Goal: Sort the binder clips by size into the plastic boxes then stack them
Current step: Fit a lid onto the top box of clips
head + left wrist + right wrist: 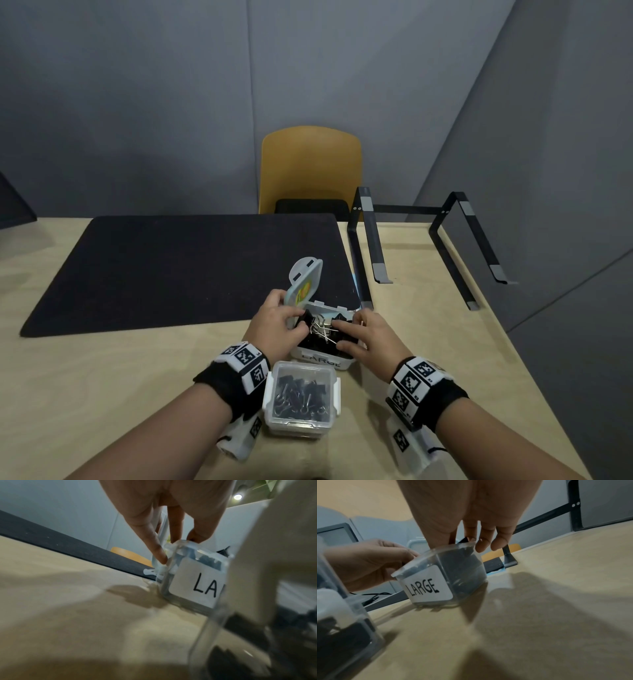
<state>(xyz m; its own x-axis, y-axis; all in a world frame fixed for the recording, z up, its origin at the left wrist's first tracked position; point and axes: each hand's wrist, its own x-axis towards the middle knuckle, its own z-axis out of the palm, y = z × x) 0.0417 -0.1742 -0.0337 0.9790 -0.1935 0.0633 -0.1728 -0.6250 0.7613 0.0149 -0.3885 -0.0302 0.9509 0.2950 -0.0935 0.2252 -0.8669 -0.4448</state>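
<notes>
On the counter (102, 394) in front of us, the open box labelled LARGE (429, 586) brims with big black binder clips (322, 330), its hinged lid (305, 284) standing up on the left. Our left hand (274, 325) pinches one clip at the box's left rim; our right hand (366, 337) lies flat with straight fingers pressing the heap. Nearer us, touching it, sits a closed box of smaller clips (301, 397).
</notes>
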